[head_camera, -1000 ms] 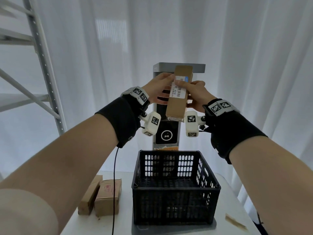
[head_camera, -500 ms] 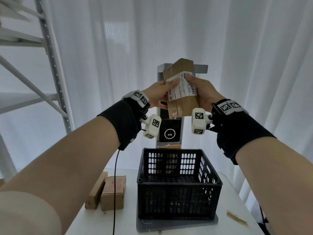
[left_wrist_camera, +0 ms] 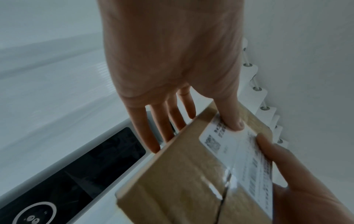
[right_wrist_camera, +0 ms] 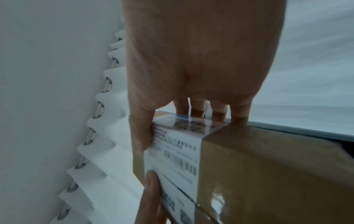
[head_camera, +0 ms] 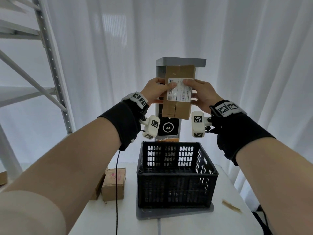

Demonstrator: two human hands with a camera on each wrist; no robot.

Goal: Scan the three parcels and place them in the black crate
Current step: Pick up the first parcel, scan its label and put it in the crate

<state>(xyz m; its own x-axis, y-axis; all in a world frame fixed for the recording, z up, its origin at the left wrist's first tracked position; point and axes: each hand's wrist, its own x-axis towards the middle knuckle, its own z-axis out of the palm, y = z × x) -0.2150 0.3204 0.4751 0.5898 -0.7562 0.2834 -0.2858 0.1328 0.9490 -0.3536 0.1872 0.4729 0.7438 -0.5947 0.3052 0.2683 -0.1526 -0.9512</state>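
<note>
Both hands grip the cardboard parcel [head_camera: 177,94]: left hand [head_camera: 156,92] and right hand [head_camera: 202,95] pinch it, thumbs on the shipping label [head_camera: 179,91], up before the scanner tower [head_camera: 169,128] above the black crate [head_camera: 177,173]. Risks: thumbs covering barcode, label facing away, no read; slip.

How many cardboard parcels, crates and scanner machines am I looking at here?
Cardboard parcels: 3 (one held up by both hands, two on the table)
Black crates: 1
Scanner stands: 1
Total: 5
</note>
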